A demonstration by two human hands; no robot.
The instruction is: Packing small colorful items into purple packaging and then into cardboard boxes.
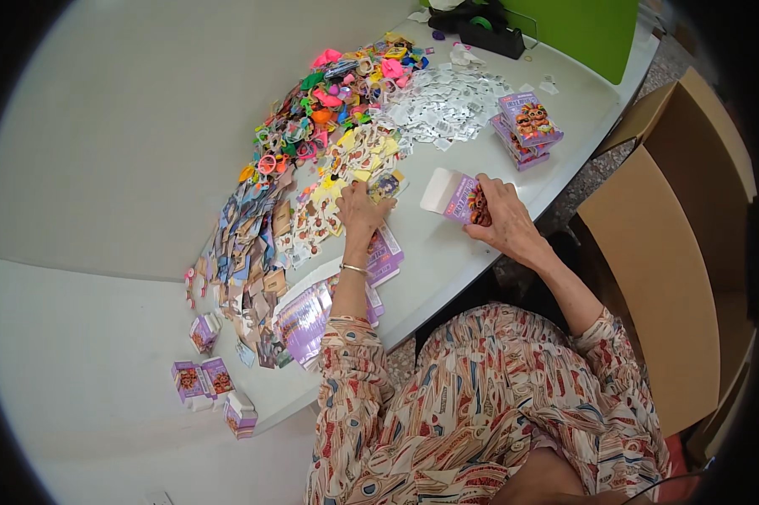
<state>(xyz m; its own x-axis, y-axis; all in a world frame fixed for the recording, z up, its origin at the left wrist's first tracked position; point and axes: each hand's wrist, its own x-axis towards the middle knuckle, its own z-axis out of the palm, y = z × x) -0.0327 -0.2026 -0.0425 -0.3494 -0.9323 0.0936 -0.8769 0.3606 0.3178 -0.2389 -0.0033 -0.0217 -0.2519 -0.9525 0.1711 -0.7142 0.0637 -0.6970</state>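
My right hand (504,217) grips a small purple carton (461,199) with its white end flap standing out to the left. Over the pile of yellow and white picture cutouts (367,150), my left hand (363,209) has its thumb and fingers around a small yellowish picture card (385,186). Part of that card is hidden by the fingers. Beneath my left forearm lie flattened purple cartons (310,321), fanned out in an overlapping row.
Heaps of colourful plastic trinkets (325,101), small white packets (447,103) and bluish-brown cards (249,227) line the table's far side. Filled-out purple cartons (529,122) are stacked at right; several more (203,379) sit at left. A large cardboard box (657,278) stands beside the table, right.
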